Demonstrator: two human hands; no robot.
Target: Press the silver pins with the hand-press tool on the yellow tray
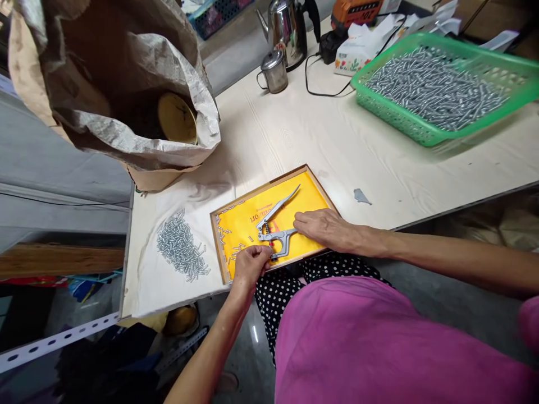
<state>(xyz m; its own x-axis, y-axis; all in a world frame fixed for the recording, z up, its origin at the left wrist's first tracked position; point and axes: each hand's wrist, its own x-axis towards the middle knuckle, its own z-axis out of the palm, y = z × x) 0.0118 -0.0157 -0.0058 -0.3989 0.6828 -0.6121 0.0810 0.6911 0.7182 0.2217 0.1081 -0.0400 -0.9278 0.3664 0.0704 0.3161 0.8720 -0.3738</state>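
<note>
Grey hand pliers with a spring and a red part at the jaw lie over a shallow tray lined in yellow. The upper handle is raised away from the lower one. My right hand is closed around the end of the lower handle. At the jaw, my left hand pinches with thumb and fingertips; whatever is between them is too small to make out. Small metal pins lie scattered along the tray's left side. A pile of similar silvery pins rests on the table to the left.
A big open paper sack stands at the table's left, a round yellowish container inside. A green basket full of metal pins sits at the right. Behind are a metal cup, a kettle and a black cable.
</note>
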